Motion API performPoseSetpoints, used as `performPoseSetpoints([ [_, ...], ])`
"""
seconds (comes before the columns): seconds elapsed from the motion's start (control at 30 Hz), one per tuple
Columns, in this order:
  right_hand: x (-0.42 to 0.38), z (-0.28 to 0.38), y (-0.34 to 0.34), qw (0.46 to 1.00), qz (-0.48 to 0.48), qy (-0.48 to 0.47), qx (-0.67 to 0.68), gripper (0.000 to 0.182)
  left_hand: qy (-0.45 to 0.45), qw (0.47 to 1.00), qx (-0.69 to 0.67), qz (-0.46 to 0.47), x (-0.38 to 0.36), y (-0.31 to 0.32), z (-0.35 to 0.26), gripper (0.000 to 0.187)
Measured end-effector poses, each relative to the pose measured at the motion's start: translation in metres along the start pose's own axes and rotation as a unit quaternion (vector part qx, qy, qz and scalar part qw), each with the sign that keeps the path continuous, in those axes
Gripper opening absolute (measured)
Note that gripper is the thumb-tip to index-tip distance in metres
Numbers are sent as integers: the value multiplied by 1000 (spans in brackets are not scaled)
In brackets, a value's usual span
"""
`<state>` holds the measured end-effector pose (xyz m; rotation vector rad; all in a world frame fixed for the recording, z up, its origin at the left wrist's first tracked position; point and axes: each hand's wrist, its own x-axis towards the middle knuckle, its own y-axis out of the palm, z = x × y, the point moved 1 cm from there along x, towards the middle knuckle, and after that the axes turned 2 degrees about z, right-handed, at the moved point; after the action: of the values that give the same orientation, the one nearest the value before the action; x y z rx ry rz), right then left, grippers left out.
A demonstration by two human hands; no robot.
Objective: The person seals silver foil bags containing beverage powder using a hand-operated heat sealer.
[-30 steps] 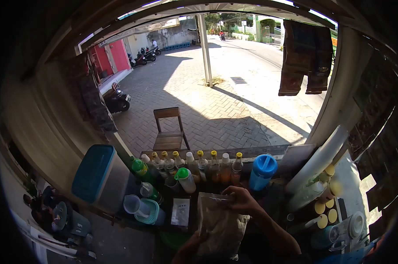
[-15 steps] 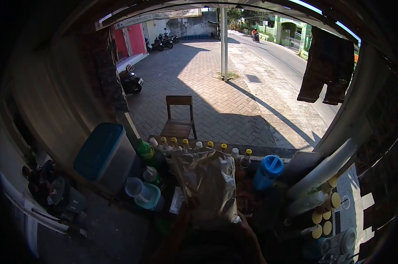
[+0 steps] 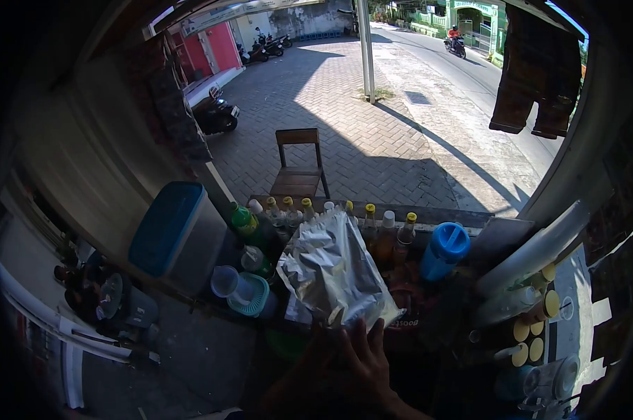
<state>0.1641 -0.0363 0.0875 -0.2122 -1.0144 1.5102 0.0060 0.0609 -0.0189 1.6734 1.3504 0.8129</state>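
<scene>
head view:
landmark: the silver foil bag (image 3: 334,269), tilted, its top leaning away from the person, in front of the bottle row
hand under the bag: a hand (image 3: 351,364) reaches up to the bag's lower edge, fingertips (image 3: 372,329) touching its bottom right corner
which hand: too dark below the bag to tell left from right, or whether a second hand is there
grip: fingers spread and pointing up against the bag's base; whether they pinch the foil, cannot tell
bag's place: raised above the bench (image 3: 428,318), well in shadow, its crumpled face catching light
behind the bag: row of bottles (image 3: 379,231) with yellow and white caps, partly hidden by the bag's top
right of the bag: blue jug (image 3: 444,250) with a blue lid, just beside the bottle row
left of the bag: green-capped bottle (image 3: 245,222), and below it a teal basket (image 3: 250,297) with a clear cup (image 3: 225,282) touching its left side
further left of the bag: grey bin with a blue lid (image 3: 166,227)
far right of the bag: small jars with yellow lids (image 3: 530,336) and a long pale tube (image 3: 533,248) leaning up to the right
beyond the bag, outside: wooden chair (image 3: 299,164) on brick paving, a parked scooter (image 3: 215,115) to its left, a pole (image 3: 365,49), dark cloth hanging (image 3: 537,77) at upper right
far beyond the bag: a rider on a motorbike (image 3: 456,42) on the road
</scene>
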Motion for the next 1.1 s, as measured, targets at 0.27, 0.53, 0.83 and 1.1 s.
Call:
performPoseSetpoints([
  [0.27, -20, -1, 5, 994, 98, -36, -22, 58, -58, 996, -26, -61, -18, -67, 31, 59],
  [0.53, -23, -10, 9, 994, 91, -50, -28, 59, -134, 986, -51, -90, -23, -102, 62, 64],
  [0.83, -23, -91, 37, 817, -112, 260, 502, 70, 46, 977, 135, -159, -46, 53, -21, 76],
  [1.1, 11, -73, 82, 652, 208, 330, 651, 79, 88, 807, 493, -312, -149, 72, -32, 73],
])
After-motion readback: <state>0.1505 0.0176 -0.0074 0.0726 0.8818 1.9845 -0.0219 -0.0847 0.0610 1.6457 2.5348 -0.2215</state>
